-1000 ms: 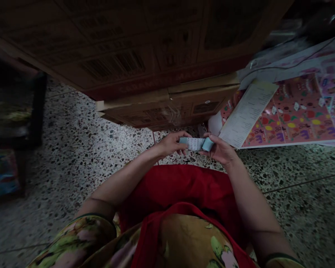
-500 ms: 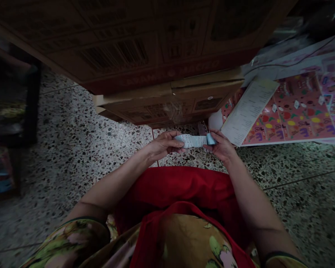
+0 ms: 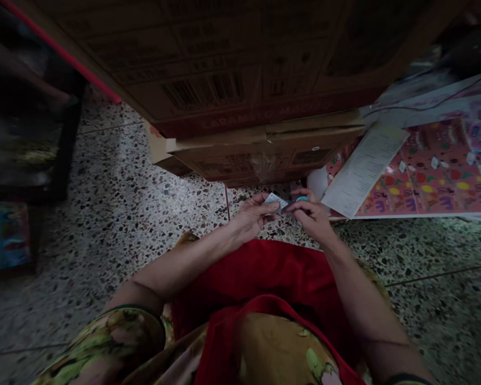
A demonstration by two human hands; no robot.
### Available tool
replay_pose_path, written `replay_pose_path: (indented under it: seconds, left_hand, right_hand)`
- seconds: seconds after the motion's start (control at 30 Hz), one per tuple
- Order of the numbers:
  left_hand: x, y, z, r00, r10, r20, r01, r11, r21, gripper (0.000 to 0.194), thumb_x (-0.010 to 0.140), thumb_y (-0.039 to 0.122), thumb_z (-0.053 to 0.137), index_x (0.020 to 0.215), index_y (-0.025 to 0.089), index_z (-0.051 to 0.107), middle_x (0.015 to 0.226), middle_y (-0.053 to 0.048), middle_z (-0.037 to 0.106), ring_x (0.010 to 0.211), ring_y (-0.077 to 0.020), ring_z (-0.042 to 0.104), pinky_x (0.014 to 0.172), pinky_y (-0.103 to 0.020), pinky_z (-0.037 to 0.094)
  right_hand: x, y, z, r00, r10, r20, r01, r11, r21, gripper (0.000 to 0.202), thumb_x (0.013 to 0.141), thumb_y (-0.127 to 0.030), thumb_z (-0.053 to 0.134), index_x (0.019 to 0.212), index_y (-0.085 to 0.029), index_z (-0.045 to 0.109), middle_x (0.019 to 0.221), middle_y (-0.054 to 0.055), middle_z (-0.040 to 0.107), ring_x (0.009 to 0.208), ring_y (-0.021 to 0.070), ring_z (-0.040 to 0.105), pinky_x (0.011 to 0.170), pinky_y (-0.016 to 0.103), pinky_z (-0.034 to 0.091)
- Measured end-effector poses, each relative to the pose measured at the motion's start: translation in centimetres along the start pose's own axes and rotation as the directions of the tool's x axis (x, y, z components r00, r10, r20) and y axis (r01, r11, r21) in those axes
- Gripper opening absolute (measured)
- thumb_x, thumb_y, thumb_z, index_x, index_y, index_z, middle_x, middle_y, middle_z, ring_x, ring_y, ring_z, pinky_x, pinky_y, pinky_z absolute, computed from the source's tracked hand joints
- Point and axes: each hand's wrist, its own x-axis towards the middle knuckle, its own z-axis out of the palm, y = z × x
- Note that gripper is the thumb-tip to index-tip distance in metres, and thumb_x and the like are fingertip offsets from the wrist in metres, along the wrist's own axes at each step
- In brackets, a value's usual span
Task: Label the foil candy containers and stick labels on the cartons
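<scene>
Low over the speckled floor, my two hands are close together in front of the boxes. My left hand [image 3: 251,218] pinches a short piece of a pale label strip [image 3: 276,200] with small dark print. The fingers of my right hand [image 3: 316,220] are closed around a small light-blue roll [image 3: 302,198], of which only the top edge shows. Between the hands the strip looks bunched and dark, and its join to the roll is hidden by my fingers.
A large cardboard box [image 3: 240,69] rests on a lower cardboard box [image 3: 224,158] ahead. On the right lie colourful printed sheets [image 3: 428,171] with a long paper list [image 3: 364,171] on top. A dark-edged tray [image 3: 66,160] and a shiny blue packet [image 3: 8,235] are at the left.
My hands have come closer together. The stretch of label strip between them is much shorter, and my right-hand fingers have curled in more. The view has shifted slightly.
</scene>
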Motion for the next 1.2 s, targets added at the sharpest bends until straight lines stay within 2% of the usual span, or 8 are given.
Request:
replay_pose_path:
  seconds: [0.37, 0.47, 0.53, 0.6, 0.67, 0.77, 0.97, 1.2]
  left_hand:
    - [0.7, -0.7, -0.6, 0.998, 0.067, 0.006, -0.067, 0.997, 0.040, 0.041, 0.050, 0.029, 0.096, 0.075, 0.015, 0.066, 0.071, 0.004, 0.063, 0.059, -0.0046, 0.054, 0.057, -0.018, 0.043]
    - [0.9, -0.8, -1.2, 0.964, 0.266, 0.002, -0.260, 0.940, 0.223, 0.041, 0.060, 0.038, 0.091, 0.085, 0.016, 0.065, 0.076, 0.002, 0.063, 0.062, -0.0075, 0.054, 0.059, -0.022, 0.044]
    - [1.1, -0.7, -1.8, 0.823, 0.567, 0.035, -0.507, 0.706, 0.495, 0.038, 0.070, 0.039, 0.084, 0.095, 0.019, 0.066, 0.084, -0.001, 0.064, 0.071, -0.0112, 0.057, 0.066, -0.026, 0.046]
    - [1.2, -0.4, -2.3, 0.556, 0.789, 0.260, -0.648, 0.216, 0.731, 0.026, 0.081, 0.036, 0.077, 0.100, 0.021, 0.068, 0.091, -0.003, 0.066, 0.083, -0.0151, 0.058, 0.077, -0.031, 0.046]
    - [1.4, 0.0, -2.6, 0.323, 0.759, 0.565, -0.612, -0.288, 0.736, 0.013, 0.089, 0.032, 0.070, 0.100, 0.025, 0.071, 0.093, -0.004, 0.068, 0.090, -0.0174, 0.057, 0.084, -0.035, 0.041]
    - [1.3, 0.6, -2.4, 0.160, 0.546, 0.823, -0.476, -0.687, 0.548, 0.015, 0.094, 0.026, 0.064, 0.107, 0.027, 0.071, 0.093, -0.002, 0.072, 0.091, -0.0182, 0.056, 0.084, -0.037, 0.036]
    - [-0.5, 1.9, -2.4, 0.235, 0.379, 0.895, -0.325, -0.837, 0.440, 0.019, 0.099, 0.022, 0.052, 0.110, 0.020, 0.068, 0.089, -0.003, 0.071, 0.085, -0.0175, 0.055, 0.082, -0.036, 0.034]
    - [-1.1, 1.5, -4.8, 0.319, 0.635, 0.704, -0.357, -0.607, 0.710, 0.017, 0.097, 0.026, 0.057, 0.090, 0.021, 0.072, 0.084, -0.004, 0.070, 0.083, -0.0179, 0.059, 0.079, -0.036, 0.035]
  right_hand:
    - [0.1, -0.3, 2.3, 0.988, 0.102, -0.116, -0.085, 0.986, 0.145, 0.015, 0.070, -0.040, 0.082, 0.078, -0.028, 0.079, 0.108, 0.004, 0.062, 0.105, 0.0204, 0.059, 0.100, 0.040, 0.045]
    - [0.2, -0.6, 2.4, 0.983, 0.122, -0.140, -0.098, 0.982, 0.162, 0.015, 0.072, -0.039, 0.080, 0.079, -0.027, 0.079, 0.106, 0.004, 0.063, 0.103, 0.0195, 0.060, 0.098, 0.039, 0.046]
    - [0.1, -0.6, 2.4, 0.971, 0.174, -0.163, -0.143, 0.972, 0.184, 0.017, 0.072, -0.040, 0.080, 0.080, -0.026, 0.079, 0.106, 0.005, 0.064, 0.104, 0.0201, 0.060, 0.095, 0.039, 0.048]
    - [-0.1, -0.6, 2.4, 0.955, 0.235, -0.181, -0.196, 0.958, 0.210, 0.019, 0.071, -0.042, 0.079, 0.080, -0.025, 0.079, 0.107, 0.005, 0.065, 0.103, 0.0208, 0.060, 0.091, 0.038, 0.049]
    - [-0.3, -0.8, 2.4, 0.942, 0.281, -0.183, -0.237, 0.944, 0.231, 0.022, 0.070, -0.043, 0.078, 0.080, -0.023, 0.079, 0.106, 0.006, 0.066, 0.100, 0.0210, 0.061, 0.086, 0.037, 0.051]
    - [-0.5, -1.3, 2.2, 0.943, 0.288, -0.167, -0.251, 0.945, 0.211, 0.023, 0.071, -0.043, 0.076, 0.079, -0.022, 0.079, 0.105, 0.007, 0.067, 0.097, 0.0211, 0.062, 0.083, 0.036, 0.051]
    - [0.4, -2.7, 2.4, 0.995, 0.067, -0.079, -0.073, 0.994, -0.076, 0.019, 0.079, -0.038, 0.066, 0.084, -0.023, 0.078, 0.098, 0.006, 0.067, 0.097, 0.0215, 0.061, 0.091, 0.039, 0.050]
    - [1.8, -4.5, 5.2, 0.998, -0.037, 0.056, 0.050, 0.969, -0.244, 0.013, 0.080, -0.031, 0.064, 0.079, -0.023, 0.074, 0.096, 0.006, 0.063, 0.094, 0.0201, 0.060, 0.088, 0.036, 0.049]
